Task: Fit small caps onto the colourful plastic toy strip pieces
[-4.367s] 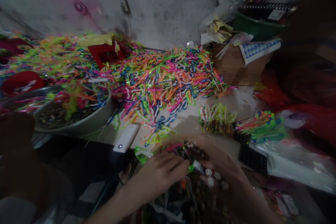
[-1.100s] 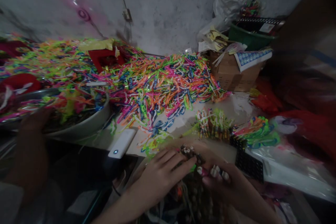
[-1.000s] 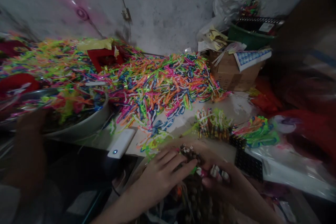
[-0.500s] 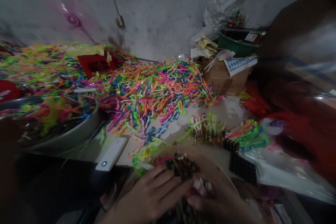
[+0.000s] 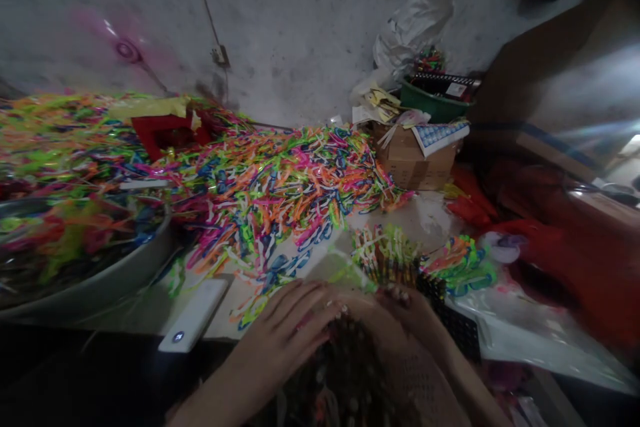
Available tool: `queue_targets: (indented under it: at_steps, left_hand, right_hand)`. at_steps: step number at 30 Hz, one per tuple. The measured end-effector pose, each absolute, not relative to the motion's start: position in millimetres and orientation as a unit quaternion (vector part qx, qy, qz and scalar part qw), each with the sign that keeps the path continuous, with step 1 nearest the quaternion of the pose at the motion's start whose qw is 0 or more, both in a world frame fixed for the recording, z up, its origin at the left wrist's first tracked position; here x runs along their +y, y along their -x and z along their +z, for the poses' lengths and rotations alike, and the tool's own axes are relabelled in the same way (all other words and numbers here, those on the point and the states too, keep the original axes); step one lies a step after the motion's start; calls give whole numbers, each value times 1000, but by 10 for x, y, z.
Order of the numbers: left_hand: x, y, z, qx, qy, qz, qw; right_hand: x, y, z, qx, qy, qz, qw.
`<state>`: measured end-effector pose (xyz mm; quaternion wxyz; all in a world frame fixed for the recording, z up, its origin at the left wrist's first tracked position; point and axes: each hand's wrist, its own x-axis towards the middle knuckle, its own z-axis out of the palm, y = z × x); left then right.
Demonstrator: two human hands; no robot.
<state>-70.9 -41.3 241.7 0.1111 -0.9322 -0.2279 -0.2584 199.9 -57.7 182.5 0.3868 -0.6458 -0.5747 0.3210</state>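
My left hand (image 5: 295, 320) rests with its fingers curled at the left of a round container (image 5: 415, 360); a bit of pink shows under its fingers. Dark, thin pieces (image 5: 350, 360) with pale ends fill the container below. At the container's far rim is my right hand (image 5: 407, 307), fingers bent over small pale-tipped pieces that are too dim to make out. Just beyond it stands a bundle of sticks with light tops (image 5: 385, 253). A black perforated tray (image 5: 463, 327) lies to the right of that hand.
A large heap of colourful strips (image 5: 300, 180) covers the table, with a metal basin (image 5: 145, 260) at left. Nearer lies a white box (image 5: 195, 317). Coloured bundles (image 5: 465, 267), a cardboard box (image 5: 415, 167) and red bags (image 5: 575, 260) are at right. A pink fan (image 5: 127, 50) stands behind.
My right hand has moved up and away from my left hand, to the container's far rim. The pale pieces it held low in front are no longer there. The view has shifted slightly.
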Motion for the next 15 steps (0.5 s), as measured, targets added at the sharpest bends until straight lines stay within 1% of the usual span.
queue_targets:
  at_steps: [3,6,10,15]
  left_hand:
    - [-413,853,2324,-252,930,-255,78]
    - [-453,976,2145,-261,934,-237,50]
    - [-511,1048,2003,-285,935,-211,12]
    - [-582,1070,2054,-273,939,-208,-12]
  right_hand:
    - [-314,-2460,1560,-514,719,248,396]
    - [-129,-2738,1412,-492,752,202,389]
    - [42,-2744,1303,-503,754,176,384]
    - [150,-2670,1283,-499,762,156,382]
